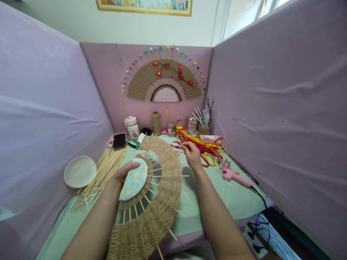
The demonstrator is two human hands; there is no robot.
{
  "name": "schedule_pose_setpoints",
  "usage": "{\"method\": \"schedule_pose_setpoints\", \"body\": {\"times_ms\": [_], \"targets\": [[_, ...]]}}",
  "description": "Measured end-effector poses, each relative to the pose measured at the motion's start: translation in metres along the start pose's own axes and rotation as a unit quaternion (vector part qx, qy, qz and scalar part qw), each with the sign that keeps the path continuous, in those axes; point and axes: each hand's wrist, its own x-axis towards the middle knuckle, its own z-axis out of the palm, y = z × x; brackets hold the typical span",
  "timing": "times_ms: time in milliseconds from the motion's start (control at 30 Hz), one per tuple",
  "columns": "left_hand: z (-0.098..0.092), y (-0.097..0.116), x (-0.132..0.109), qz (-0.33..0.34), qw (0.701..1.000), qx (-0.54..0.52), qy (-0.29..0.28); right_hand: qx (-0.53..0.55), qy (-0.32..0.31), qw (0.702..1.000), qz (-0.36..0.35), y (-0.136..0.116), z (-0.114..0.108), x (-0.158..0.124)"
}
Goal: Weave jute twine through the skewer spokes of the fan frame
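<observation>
A half-round fan [170, 169] of woven twine on thin bamboo sticks stands tilted in front of me, its stick ends jutting past the outer edge. My left hand [125, 172] grips its inner half-disc, with the thumb on the pale blue floral cloth [135, 183] and the other fingers hidden behind. Beyond the fan's right edge, my right hand [192, 155] is closed in a pinch on a strand of twine [181, 151] that runs toward the weave.
Bamboo sticks [104, 169] and a white plate [80, 172] lie left. Red and yellow pipe cleaners [208, 146], scissors [210, 159] and a pink glue gun [235, 177] are right. A twine spool [156, 123] and jars line the back. A finished fan [141, 81] hangs above.
</observation>
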Motion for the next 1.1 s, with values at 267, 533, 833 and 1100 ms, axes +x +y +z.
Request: {"method": "schedule_pose_setpoints", "body": {"times_ms": [267, 533, 833, 1100], "targets": [[0.008, -0.005, 0.002, -0.012, 0.998, 0.009, -0.058, -0.006, 0.01, 0.999, -0.049, -0.003, -0.002, 0.001], [0.007, -0.007, 0.002, -0.009, 0.998, 0.018, -0.066, 0.049, -0.009, 0.998, 0.03, 0.0, -0.005, 0.001], [-0.002, -0.005, -0.009, -0.018, 0.998, 0.003, -0.058, 0.072, -0.079, 0.992, 0.073, -0.001, 0.003, 0.0], [-0.013, -0.011, -0.013, -0.01, 0.995, -0.009, -0.103, 0.079, -0.149, 0.981, 0.095, -0.007, 0.013, -0.007]]}}
